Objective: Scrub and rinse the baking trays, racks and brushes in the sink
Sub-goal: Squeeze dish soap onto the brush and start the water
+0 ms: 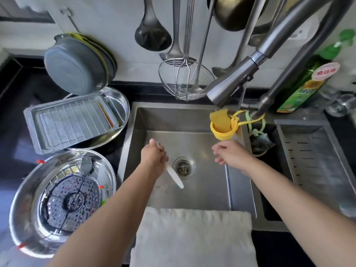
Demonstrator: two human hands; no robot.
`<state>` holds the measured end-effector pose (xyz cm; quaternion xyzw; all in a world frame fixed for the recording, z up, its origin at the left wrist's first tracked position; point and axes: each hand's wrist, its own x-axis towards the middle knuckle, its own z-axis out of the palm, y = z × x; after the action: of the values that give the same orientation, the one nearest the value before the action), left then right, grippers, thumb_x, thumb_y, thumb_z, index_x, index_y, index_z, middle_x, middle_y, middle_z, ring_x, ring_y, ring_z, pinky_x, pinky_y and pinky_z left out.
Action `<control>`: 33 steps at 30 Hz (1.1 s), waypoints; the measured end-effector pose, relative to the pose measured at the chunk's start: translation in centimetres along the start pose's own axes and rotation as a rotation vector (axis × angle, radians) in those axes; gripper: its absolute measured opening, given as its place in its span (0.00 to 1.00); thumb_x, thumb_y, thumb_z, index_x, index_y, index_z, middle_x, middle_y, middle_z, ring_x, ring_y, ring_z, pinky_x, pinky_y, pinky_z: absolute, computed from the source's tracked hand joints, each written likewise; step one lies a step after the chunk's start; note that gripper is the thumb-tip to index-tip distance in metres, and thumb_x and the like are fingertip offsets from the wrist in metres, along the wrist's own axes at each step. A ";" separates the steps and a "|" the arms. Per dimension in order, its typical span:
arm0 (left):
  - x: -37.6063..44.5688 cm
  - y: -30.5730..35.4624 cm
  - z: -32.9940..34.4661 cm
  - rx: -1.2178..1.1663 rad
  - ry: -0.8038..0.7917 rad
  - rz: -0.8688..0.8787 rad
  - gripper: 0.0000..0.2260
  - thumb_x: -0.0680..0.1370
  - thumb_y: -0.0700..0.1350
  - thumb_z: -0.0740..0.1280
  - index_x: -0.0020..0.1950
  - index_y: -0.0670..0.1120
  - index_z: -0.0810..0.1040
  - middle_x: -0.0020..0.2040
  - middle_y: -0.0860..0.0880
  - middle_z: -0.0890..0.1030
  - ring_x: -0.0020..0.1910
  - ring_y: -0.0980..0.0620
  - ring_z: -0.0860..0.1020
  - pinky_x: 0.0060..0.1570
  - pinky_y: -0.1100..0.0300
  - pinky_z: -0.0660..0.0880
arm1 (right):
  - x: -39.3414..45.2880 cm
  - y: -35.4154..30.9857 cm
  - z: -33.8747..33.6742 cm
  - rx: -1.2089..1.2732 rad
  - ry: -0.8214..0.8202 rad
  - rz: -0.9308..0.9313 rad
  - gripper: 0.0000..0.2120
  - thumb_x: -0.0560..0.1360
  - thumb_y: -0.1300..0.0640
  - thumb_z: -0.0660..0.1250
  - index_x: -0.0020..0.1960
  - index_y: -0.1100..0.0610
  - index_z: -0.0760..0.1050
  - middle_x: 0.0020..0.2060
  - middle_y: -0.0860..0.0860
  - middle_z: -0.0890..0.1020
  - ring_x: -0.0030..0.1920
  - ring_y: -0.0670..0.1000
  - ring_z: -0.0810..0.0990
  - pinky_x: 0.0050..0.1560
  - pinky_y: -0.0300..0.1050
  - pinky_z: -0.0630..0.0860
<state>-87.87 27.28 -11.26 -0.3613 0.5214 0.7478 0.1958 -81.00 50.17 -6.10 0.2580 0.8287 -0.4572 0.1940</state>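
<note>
The left hand point(154, 158) is clenched round a white scraper point(174, 176), whose blade slants down to the right, over the sink point(204, 191) floor just left of the drain point(184, 167). The right hand point(228, 153) holds nothing, fingers loosely curled, hovering right of the drain, below the yellow cup point(222, 126). A tray point(71, 122) with a rack sits on the counter at far left. Nearer, a steel basin point(61, 201) holds a steamer plate and a grey brush point(86, 165). A white towel point(192, 237) drapes the sink's near edge.
</note>
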 end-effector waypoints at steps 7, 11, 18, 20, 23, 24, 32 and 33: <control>1.4 -4.7 0.0 -0.144 -0.025 0.058 0.16 0.88 0.42 0.55 0.40 0.47 0.67 0.30 0.50 0.68 0.22 0.57 0.61 0.23 0.63 0.58 | 1.3 3.6 3.6 0.050 -0.109 -0.057 0.09 0.82 0.62 0.62 0.54 0.61 0.81 0.51 0.55 0.84 0.42 0.51 0.83 0.51 0.48 0.82; 3.1 -6.5 1.1 -0.120 0.020 0.064 0.21 0.88 0.54 0.53 0.38 0.48 0.65 0.26 0.52 0.64 0.19 0.56 0.57 0.20 0.65 0.54 | 3.6 5.3 5.6 0.056 -0.118 -0.100 0.10 0.82 0.63 0.60 0.56 0.62 0.80 0.50 0.59 0.84 0.41 0.51 0.81 0.42 0.41 0.80; 4.7 -8.0 0.5 -0.009 -0.243 0.234 0.14 0.84 0.32 0.54 0.44 0.44 0.72 0.37 0.48 0.74 0.30 0.55 0.68 0.32 0.62 0.64 | 6.5 4.2 8.7 -0.058 -0.211 -0.294 0.10 0.81 0.62 0.60 0.54 0.60 0.80 0.48 0.58 0.85 0.41 0.51 0.83 0.50 0.49 0.83; 4.3 -7.8 0.7 0.026 -0.242 0.276 0.15 0.85 0.34 0.55 0.41 0.45 0.71 0.36 0.49 0.73 0.26 0.56 0.65 0.28 0.64 0.61 | 6.3 4.1 8.9 -0.097 -0.225 -0.304 0.08 0.80 0.63 0.62 0.54 0.59 0.80 0.49 0.60 0.86 0.42 0.51 0.84 0.54 0.51 0.83; 3.3 -7.3 1.0 0.081 -0.202 0.327 0.16 0.87 0.43 0.56 0.38 0.47 0.69 0.32 0.50 0.68 0.21 0.57 0.59 0.24 0.64 0.55 | 5.0 3.7 8.5 -0.140 -0.206 -0.312 0.07 0.80 0.63 0.63 0.54 0.58 0.79 0.50 0.60 0.85 0.42 0.52 0.84 0.54 0.50 0.82; 3.0 -7.2 1.1 0.070 -0.185 0.338 0.18 0.87 0.49 0.57 0.38 0.48 0.69 0.30 0.51 0.67 0.20 0.57 0.58 0.23 0.63 0.55 | 4.2 3.5 8.3 -0.136 -0.192 -0.311 0.06 0.80 0.62 0.62 0.52 0.57 0.78 0.50 0.59 0.84 0.43 0.52 0.84 0.52 0.49 0.82; -1.7 -5.1 0.9 -0.144 -0.419 0.221 0.16 0.85 0.31 0.50 0.43 0.44 0.71 0.36 0.48 0.72 0.29 0.56 0.68 0.27 0.66 0.64 | -3.8 1.9 11.0 -0.117 -0.127 -0.301 0.11 0.83 0.57 0.61 0.49 0.62 0.77 0.39 0.58 0.77 0.39 0.55 0.74 0.34 0.45 0.70; -2.2 -4.9 0.6 -0.169 -0.430 0.196 0.16 0.85 0.30 0.50 0.44 0.44 0.70 0.37 0.48 0.71 0.30 0.56 0.68 0.28 0.66 0.64 | -4.4 1.9 11.4 -0.080 -0.121 -0.287 0.11 0.84 0.59 0.60 0.51 0.64 0.78 0.40 0.59 0.78 0.39 0.55 0.77 0.35 0.46 0.74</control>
<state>-83.32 29.92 -12.63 -0.1567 0.4358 0.8640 0.1977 -75.36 40.16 -10.61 0.1008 0.8614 -0.4616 0.1864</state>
